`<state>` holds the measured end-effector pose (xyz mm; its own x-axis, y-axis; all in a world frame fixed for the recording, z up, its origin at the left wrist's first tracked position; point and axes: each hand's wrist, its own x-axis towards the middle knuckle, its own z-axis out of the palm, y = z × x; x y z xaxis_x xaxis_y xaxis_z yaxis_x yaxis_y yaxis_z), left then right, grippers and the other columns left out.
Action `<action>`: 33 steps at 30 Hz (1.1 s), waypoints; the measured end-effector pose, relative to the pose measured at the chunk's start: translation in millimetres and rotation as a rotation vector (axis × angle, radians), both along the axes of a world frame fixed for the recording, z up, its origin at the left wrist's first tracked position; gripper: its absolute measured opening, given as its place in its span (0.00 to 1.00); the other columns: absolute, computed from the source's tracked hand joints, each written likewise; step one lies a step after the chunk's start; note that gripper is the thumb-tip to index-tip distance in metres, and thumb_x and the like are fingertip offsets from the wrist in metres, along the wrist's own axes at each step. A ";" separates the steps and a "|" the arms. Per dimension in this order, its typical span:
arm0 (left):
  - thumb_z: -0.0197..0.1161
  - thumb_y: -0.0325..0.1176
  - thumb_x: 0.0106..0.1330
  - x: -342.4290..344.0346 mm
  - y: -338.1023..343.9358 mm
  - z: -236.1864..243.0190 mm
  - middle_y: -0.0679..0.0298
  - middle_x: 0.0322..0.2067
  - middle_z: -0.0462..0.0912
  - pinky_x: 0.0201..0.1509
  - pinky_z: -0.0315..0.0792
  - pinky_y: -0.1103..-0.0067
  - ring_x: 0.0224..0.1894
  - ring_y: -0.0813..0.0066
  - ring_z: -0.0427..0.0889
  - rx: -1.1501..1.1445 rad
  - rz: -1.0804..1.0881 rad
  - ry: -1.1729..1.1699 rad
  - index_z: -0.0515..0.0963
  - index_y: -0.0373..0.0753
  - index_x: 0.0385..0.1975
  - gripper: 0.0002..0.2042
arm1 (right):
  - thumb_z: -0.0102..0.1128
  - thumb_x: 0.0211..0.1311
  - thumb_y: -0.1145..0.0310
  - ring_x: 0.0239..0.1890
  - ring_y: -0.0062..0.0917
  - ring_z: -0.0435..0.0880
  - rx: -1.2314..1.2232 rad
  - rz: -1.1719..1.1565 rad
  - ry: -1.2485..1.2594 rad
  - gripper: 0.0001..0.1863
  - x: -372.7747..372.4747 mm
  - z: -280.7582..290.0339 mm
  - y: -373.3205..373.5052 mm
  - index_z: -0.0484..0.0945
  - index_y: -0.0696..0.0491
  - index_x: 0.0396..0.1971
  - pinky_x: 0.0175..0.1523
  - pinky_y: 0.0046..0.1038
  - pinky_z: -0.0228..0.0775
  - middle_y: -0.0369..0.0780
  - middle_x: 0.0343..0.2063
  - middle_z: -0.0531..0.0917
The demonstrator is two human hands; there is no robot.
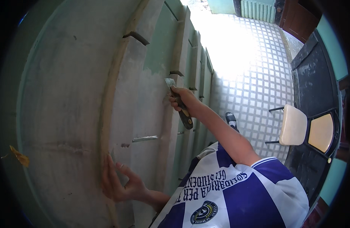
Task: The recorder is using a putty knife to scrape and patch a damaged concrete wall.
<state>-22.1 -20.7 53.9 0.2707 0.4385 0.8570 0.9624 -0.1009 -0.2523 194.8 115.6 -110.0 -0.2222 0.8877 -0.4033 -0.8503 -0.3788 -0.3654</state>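
My right hand (184, 98) grips a putty knife (185, 117) with a dark handle, yellow accents and a short, smeared metal blade. The blade stands near a raised strip on a panelled wooden structure (137, 98), painted pale grey with green patches. My left hand (123, 180), lower on the left, rests with fingers outstretched against the tan edge (108, 125) of another raised strip. Short dark slots and ledges cross the strips, and a light streaked slot (144, 138) lies between my two hands.
A tiled floor (247, 83), brightly lit at the far end, runs along the right, where my sandaled foot (231, 119) shows. A cream chair (292, 125) stands by a dark worn door-like panel (311, 76). A radiator (256, 9) and brown door (296, 19) are at the back. A yellow scrap (19, 155) hangs at far left.
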 end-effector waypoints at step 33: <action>0.56 0.55 0.69 12.4 25.2 -20.9 0.64 0.33 0.80 0.44 0.65 0.67 0.37 0.62 0.78 0.303 0.230 0.162 0.85 0.45 0.41 0.21 | 0.46 0.72 0.38 0.09 0.11 0.56 0.026 0.313 0.077 0.29 -2.2 20.5 17.9 0.61 0.47 0.21 0.11 0.19 0.49 0.26 0.11 0.58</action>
<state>-9.7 4.5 33.0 0.3373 0.2375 0.9109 0.8965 0.2140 -0.3878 192.7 133.6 -89.5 -0.5146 0.7813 -0.3532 -0.7195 -0.6175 -0.3178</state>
